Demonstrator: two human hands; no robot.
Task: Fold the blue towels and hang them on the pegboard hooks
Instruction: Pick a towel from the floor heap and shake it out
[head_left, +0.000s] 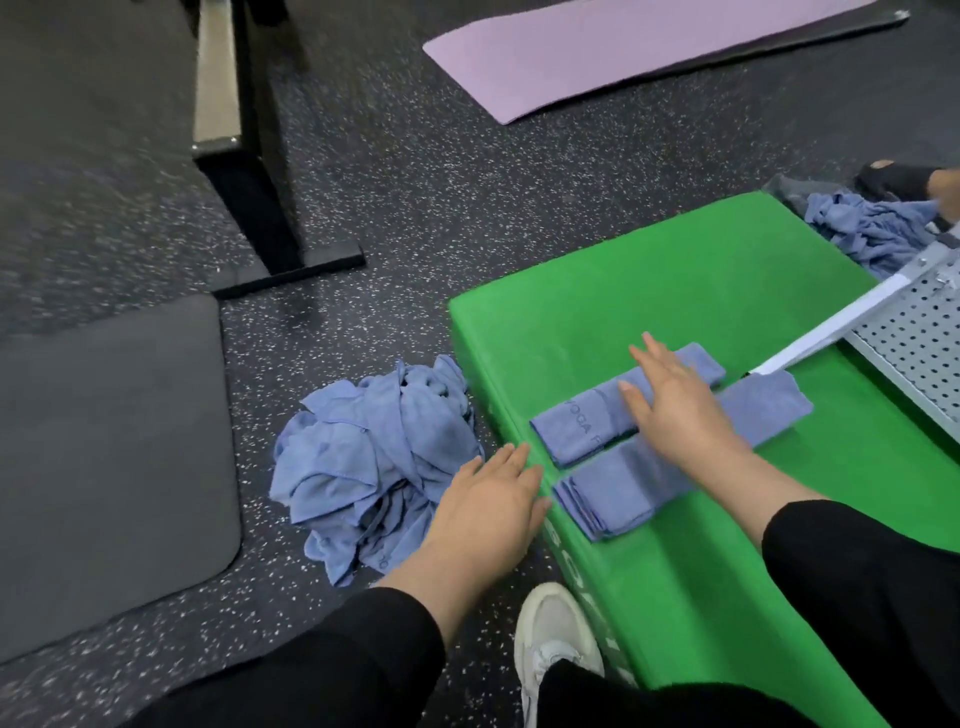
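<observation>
Two folded blue towels lie side by side on a green padded block (675, 291). My right hand (670, 400) rests flat with straight fingers across the farther folded towel (582, 426), wrist over the nearer folded towel (618, 493). My left hand (488, 504) hovers open at the block's left edge, beside a heap of loose blue towels (363, 462) on the floor. A grey metal pegboard (914, 332) lies tilted at the block's right side; its hooks are hard to make out.
A second bundle of blue towels (872, 228) lies behind the block at the right, next to another person's black shoe (893, 179). A grey pad (109, 467) sits at left, a black bench frame (260, 156) behind it, a pink mat (597, 52) farther back. My white shoe (550, 634) is by the block.
</observation>
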